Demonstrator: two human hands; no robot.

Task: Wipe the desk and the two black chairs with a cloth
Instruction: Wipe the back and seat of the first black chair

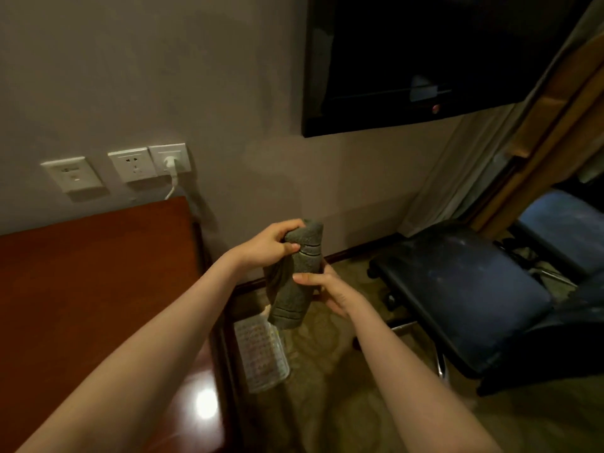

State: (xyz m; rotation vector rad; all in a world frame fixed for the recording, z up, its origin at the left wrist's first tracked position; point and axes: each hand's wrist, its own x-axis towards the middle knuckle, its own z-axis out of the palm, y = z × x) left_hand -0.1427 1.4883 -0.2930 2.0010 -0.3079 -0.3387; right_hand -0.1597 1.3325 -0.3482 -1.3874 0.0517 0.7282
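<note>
A grey folded cloth (295, 279) hangs in the air between the desk and the chairs. My left hand (269, 245) grips its top end. My right hand (330, 289) pinches its right side lower down. The reddish-brown desk (91, 282) lies at the left, its right edge just left of the cloth. A black chair (464, 289) with a dusty seat stands at the right on the carpet. A second black chair (568, 223) sits behind it, partly cut off by the frame's right edge.
A black TV (408, 60) hangs on the wall above. Wall sockets (150, 163) with a white plug and cord sit above the desk's back edge. A clear plastic bin (261, 351) stands on the floor beside the desk. Curtains (490, 152) hang at the right.
</note>
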